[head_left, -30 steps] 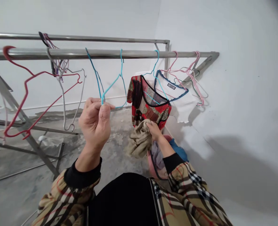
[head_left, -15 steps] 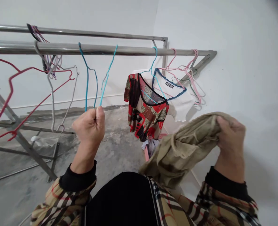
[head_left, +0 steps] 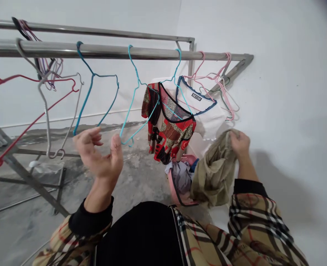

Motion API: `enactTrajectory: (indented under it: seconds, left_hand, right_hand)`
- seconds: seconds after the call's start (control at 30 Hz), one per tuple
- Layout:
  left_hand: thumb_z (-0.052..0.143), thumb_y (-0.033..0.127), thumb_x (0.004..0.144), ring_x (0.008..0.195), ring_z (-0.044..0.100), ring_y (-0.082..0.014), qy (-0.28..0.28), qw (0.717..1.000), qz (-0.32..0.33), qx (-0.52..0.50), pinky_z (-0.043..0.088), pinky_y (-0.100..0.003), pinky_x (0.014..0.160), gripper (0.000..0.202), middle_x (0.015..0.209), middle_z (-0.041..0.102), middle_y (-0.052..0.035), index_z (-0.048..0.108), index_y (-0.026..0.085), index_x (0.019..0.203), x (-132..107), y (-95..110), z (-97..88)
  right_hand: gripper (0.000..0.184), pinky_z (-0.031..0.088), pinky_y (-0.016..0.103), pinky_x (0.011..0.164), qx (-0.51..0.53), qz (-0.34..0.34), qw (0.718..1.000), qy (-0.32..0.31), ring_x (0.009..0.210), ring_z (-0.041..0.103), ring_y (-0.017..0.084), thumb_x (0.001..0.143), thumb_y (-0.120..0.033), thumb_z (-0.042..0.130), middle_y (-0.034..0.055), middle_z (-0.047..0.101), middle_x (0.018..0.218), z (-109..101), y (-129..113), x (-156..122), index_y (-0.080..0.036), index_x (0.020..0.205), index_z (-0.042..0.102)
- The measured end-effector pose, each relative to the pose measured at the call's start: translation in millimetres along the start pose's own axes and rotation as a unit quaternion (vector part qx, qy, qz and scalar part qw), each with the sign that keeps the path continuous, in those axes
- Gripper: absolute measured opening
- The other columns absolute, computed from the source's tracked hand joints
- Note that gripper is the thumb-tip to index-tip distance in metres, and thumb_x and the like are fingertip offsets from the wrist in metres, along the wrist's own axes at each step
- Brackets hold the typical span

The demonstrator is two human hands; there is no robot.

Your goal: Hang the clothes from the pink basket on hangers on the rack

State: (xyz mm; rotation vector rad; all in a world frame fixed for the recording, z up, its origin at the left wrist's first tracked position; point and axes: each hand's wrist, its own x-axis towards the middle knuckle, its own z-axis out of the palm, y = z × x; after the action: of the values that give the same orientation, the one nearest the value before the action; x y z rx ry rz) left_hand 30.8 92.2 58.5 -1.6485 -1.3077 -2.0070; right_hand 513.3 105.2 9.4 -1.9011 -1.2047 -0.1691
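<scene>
1. white walls [head_left: 290,111]: behind the rack and along the right side, shadow cast on the right one.
2. grey floor [head_left: 141,184]: worn, patchy, below everything.
3. metal rack [head_left: 105,51]: thick front bar, thinner bar behind it, slanted legs at left.
4. plaid jacket [head_left: 259,218]: on the person, black cuffs, open over a black top.
5. khaki garment [head_left: 214,170]: bunched, hanging down from the right hand, in front of the basin's right part; can't tell if it touches the basin.
6. patterned top [head_left: 171,135]: red/black/tan, black neckline, on a light-blue hanger on the front bar.
7. white top [head_left: 211,123]: blue neck trim, dark label, on a pink hanger, just behind the patterned one.
8. pink basin [head_left: 173,186]: on floor below the patterned top, greyish-lavender cloth [head_left: 181,177] inside.
9. bare hangers on front bar: light-blue one [head_left: 137,79], dark-blue one [head_left: 89,81] left of it, then grey one [head_left: 45,99]; red one [head_left: 48,109] far left, hook out of frame.
10. right hand [head_left: 239,143]: fingers closed on the khaki garment's upper edge.
11. left hand [head_left: 101,153]: slightly blurred, loosely spread, fingers half curled, thumb apart, nothing gripped; between the lower ends of the dark-blue and light-blue bare hangers, contact unclear.
</scene>
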Motion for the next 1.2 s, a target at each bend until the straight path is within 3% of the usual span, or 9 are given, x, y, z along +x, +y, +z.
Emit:
enactTrajectory:
  seconds: [0.1,0.23,0.4,0.53,0.7,0.8,0.87,1.0,1.2]
  left_hand:
    - [0.07,0.026,0.072,0.074,0.051,-0.0181,0.046,0.987,0.145,-0.051,0.044,-0.034,0.066,0.034,0.079,0.051,-0.0005,0.056,0.024,0.102,-7.3,13.4,-1.3]
    - [0.066,0.017,0.074,0.064,0.055,-0.0138,-0.139,0.958,0.2,-0.153,0.047,-0.029,0.06,0.026,0.075,0.057,0.0011,0.057,0.026,0.096,-20.8,41.5,6.8]
    - [0.061,0.029,0.087,0.094,0.066,-0.0203,-0.347,0.917,0.125,-0.154,0.052,-0.034,0.083,0.03,0.104,0.07,-0.0074,0.058,0.023,0.116,-43.7,53.0,63.5]
    - [0.057,0.048,0.087,0.125,0.053,-0.0301,-0.439,0.889,0.03,-0.126,0.045,-0.046,0.102,0.062,0.136,0.056,-0.0175,0.043,0.016,0.138,-57.3,35.3,122.0]
    - [0.062,0.053,0.082,0.125,0.052,-0.0316,-0.445,0.882,-0.027,-0.155,0.042,-0.045,0.103,0.066,0.134,0.056,-0.0206,0.048,0.011,0.131,-56.5,20.8,157.2]
    - [0.063,0.053,0.081,0.092,0.061,-0.0244,-0.409,0.897,-0.1,-0.137,0.048,-0.037,0.081,0.044,0.095,0.066,-0.0101,0.059,0.015,0.101,-51.7,19.8,155.7]
    - [0.066,0.054,0.078,0.072,0.054,-0.0177,-0.373,0.907,-0.146,-0.128,0.044,-0.03,0.068,0.038,0.073,0.057,-0.0011,0.056,0.018,0.084,-48.6,20.6,150.6]
    - [0.074,0.052,0.07,0.066,0.043,-0.0128,-0.324,0.913,-0.17,-0.179,0.037,-0.026,0.063,0.042,0.07,0.046,0.0035,0.048,0.02,0.076,-44.7,26.1,139.6]
    - [0.054,0.051,0.086,0.063,0.043,-0.0118,-0.357,0.825,-0.285,-0.332,0.04,-0.026,0.062,0.034,0.067,0.046,0.0027,0.045,0.02,0.073,-38.4,36.7,127.1]
  right_hand:
    - [0.035,0.044,0.031,0.064,-0.008,0.026,0.99,-0.138,0.058,0.049,0.016,0.071,-0.052,0.059,0.0027,0.059,0.058,21.6,-2.7,-7.7,-0.019,0.06,0.058]
    - [0.029,0.046,0.039,0.084,0.097,0.06,0.949,-0.295,0.077,0.062,0.022,0.061,-0.045,0.075,0.0078,0.07,0.075,41.6,-37.7,-26.1,-0.018,0.07,0.068]
    - [0.041,0.048,0.037,0.091,0.362,-0.006,0.872,-0.331,0.094,0.062,0.02,0.067,-0.039,0.076,0.0059,0.071,0.098,76.4,-98.8,-52.0,-0.019,0.103,0.068]
    - [0.039,0.05,0.035,0.087,0.377,-0.035,0.889,-0.257,0.088,0.063,0.02,0.077,-0.041,0.066,0.0052,0.071,0.098,94.7,-131.9,-71.9,-0.018,0.108,0.066]
    - [0.036,0.05,0.034,0.09,0.385,-0.083,0.882,-0.259,0.095,0.065,0.02,0.085,-0.039,0.059,0.0057,0.071,0.105,91.0,-149.3,-95.1,-0.02,0.115,0.064]
    - [0.031,0.051,0.033,0.089,0.379,-0.098,0.88,-0.269,0.095,0.066,0.019,0.088,-0.034,0.055,0.0055,0.071,0.106,88.0,-153.6,-103.0,-0.021,0.113,0.065]
    - [0.029,0.051,0.034,0.088,0.368,-0.098,0.885,-0.269,0.094,0.066,0.019,0.087,-0.032,0.055,0.0056,0.072,0.107,88.6,-155.4,-105.5,-0.021,0.11,0.067]
    - [0.024,0.051,0.036,0.085,0.357,-0.094,0.889,-0.271,0.09,0.066,0.021,0.086,-0.033,0.054,0.0068,0.072,0.099,91.1,-159.6,-108.2,-0.02,0.099,0.069]
    - [0.024,0.05,0.033,0.083,0.368,-0.072,0.887,-0.269,0.088,0.064,0.02,0.086,-0.034,0.053,0.0044,0.072,0.097,90.3,-163.8,-113.4,-0.022,0.1,0.068]
